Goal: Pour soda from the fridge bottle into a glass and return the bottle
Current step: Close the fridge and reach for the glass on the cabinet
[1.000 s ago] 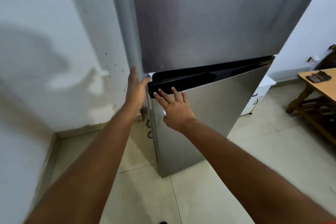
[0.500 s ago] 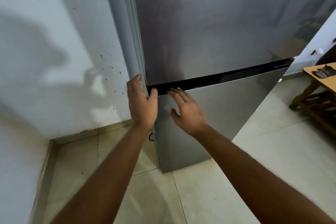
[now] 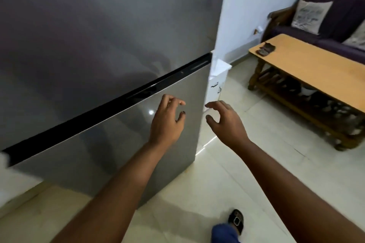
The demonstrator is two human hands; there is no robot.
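- Pale floor tiles (image 3: 227, 179) run under a grey fridge (image 3: 94, 49), doors shut; the bottle is presumably inside, unseen.
- Lower door (image 3: 102, 144): heavy, slick steel, probably best pulled at the black recessed strip (image 3: 110, 108).
- Left hand (image 3: 167, 120) and right hand (image 3: 225, 122) hover with loosely curled fingers, holding nothing.
- Wooden table (image 3: 308, 61) stands right.

Both forearms are seen bare; no sleeves, watch or rings are noted. A dark nail is seen on the left hand (image 3: 167, 122) thumb. Blue trousers (image 3: 224, 234) and a black buckled sandal (image 3: 236, 221), somewhat blurred, are worn.
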